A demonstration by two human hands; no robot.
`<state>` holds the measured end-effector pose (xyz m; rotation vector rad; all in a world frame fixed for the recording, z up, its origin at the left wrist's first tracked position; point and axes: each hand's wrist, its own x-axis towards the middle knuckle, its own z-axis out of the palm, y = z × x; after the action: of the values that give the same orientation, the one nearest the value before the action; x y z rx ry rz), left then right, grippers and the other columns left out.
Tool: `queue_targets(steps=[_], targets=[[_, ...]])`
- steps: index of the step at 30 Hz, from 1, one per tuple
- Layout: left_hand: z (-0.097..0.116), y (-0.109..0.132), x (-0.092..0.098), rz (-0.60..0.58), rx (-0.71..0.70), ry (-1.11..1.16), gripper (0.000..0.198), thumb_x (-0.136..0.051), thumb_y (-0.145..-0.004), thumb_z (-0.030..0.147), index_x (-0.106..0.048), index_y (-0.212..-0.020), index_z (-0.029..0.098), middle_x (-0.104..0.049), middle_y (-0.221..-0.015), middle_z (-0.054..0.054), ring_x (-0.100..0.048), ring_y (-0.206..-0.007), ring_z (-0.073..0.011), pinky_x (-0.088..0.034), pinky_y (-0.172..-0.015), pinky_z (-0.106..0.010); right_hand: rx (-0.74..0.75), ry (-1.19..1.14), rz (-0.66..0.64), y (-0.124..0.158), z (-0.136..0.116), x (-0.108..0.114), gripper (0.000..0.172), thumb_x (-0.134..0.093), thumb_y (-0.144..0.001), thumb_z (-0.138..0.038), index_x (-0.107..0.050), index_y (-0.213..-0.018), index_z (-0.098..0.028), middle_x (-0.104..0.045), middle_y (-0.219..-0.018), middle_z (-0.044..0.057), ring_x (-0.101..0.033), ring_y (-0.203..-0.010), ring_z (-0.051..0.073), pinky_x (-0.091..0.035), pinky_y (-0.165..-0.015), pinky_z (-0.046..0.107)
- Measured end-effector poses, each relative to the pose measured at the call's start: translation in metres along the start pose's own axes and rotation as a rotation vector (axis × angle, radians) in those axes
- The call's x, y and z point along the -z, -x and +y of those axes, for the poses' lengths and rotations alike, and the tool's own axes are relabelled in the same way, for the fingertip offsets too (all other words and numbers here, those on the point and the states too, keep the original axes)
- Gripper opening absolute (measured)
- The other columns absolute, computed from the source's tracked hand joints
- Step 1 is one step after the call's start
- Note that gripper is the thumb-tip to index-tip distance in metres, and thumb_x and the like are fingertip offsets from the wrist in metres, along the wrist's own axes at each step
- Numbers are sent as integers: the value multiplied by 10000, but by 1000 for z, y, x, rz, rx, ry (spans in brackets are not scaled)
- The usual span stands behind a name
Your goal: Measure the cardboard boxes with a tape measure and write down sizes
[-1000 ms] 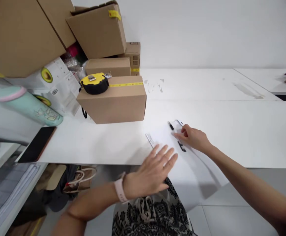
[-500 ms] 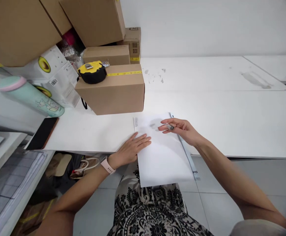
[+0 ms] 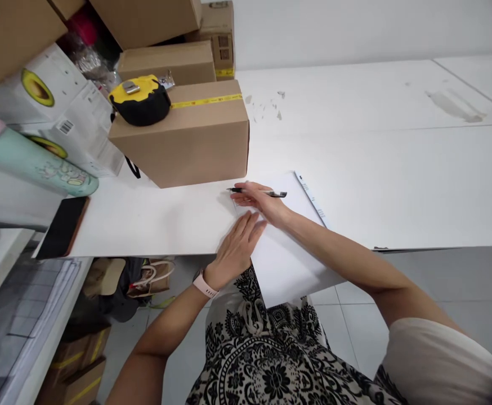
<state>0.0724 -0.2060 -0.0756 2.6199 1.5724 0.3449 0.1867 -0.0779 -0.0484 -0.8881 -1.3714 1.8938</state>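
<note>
A black-and-clear pen [image 3: 276, 194] is held in my right hand [image 3: 258, 199], its dark tip pointing left near the top left corner of a white sheet of paper [image 3: 283, 259]. My left hand [image 3: 241, 239] lies flat with fingers stretched out on the paper's left edge, just below the right hand. The sheet hangs over the table's front edge toward my lap. A pale blue printed strip [image 3: 309, 194] shows from under its right side. My right hand covers the sheet's top left corner.
A cardboard box [image 3: 187, 146] stands just beyond the paper, with a yellow and black tape measure [image 3: 142, 107] on top. At left are a mint green bottle [image 3: 47, 163], a phone [image 3: 63, 225] and white avocado-printed boxes [image 3: 66, 107]. The white table [image 3: 398, 180] stretches right.
My right hand has moved left across the paper with the pen, to its top left corner. My left hand has shifted slightly right, and the sheet is turned a little. The view has shifted too.
</note>
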Motion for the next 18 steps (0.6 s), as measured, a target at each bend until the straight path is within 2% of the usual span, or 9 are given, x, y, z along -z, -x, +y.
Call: queue_targets(steps=[2, 5, 7, 10, 12, 16, 18], targets=[[3, 0, -3, 23, 74, -11, 656, -458, -848, 38, -349, -1494, 1, -300, -1595, -264, -183, -1520, -378, -273, -1218, -555, 30, 93, 96, -6, 10, 0, 429, -672, -791, -632, -605, -859, -213, -660, -799, 21, -613, -766, 147, -513, -757, 297], [8, -1, -4, 29, 153, -38, 619, -504, -859, 85, -397, -1461, -4, -326, -1572, -291, -171, -1511, -430, -218, -1218, -620, 114, 257, 228, -5, 18, -2, 452, -609, -824, -661, -512, -728, -230, -503, -647, -35, -500, -624, 121, -466, -636, 278], [10, -2, -3, 27, 166, -60, 596, -500, -872, 91, -410, -1455, 5, -358, -1555, -289, -186, -1505, -439, -194, -1221, -632, 136, 293, 224, -2, 20, -3, 424, -596, -836, -653, -532, -785, -237, -491, -664, -39, -481, -618, 121, -448, -610, 276], [11, -3, -3, 28, 157, -87, 578, -483, -891, 91, -409, -1457, 2, -376, -1541, -291, -218, -1493, -451, -189, -1222, -628, 139, 267, 138, 0, 20, -2, 361, -693, -793, -563, -593, -922, -241, -575, -772, -16, -519, -675, 131, -458, -637, 285], [11, -2, -3, 29, 158, -96, 567, -479, -903, 103, -414, -1459, 14, -381, -1541, -283, -235, -1486, -455, -183, -1218, -637, 135, 309, 142, 1, 18, -1, 305, -680, -813, -511, -593, -906, -234, -590, -790, -3, -521, -680, 134, -456, -645, 291], [11, -2, -3, 34, 179, -94, 549, -474, -927, 139, -419, -1465, 44, -415, -1527, -257, -277, -1472, -446, -183, -1206, -657, 101, 514, 231, 4, 12, -3, 220, -539, -911, -446, -528, -832, -240, -551, -725, -9, -503, -640, 140, -446, -645, 297], [11, -2, -3, 34, 188, -89, 547, -463, -930, 133, -418, -1470, 54, -426, -1522, -248, -297, -1464, -440, -194, -1200, -658, 103, 535, 207, 5, 12, -4, 214, -528, -919, -449, -536, -861, -243, -570, -774, -2, -522, -662, 144, -454, -661, 301]])
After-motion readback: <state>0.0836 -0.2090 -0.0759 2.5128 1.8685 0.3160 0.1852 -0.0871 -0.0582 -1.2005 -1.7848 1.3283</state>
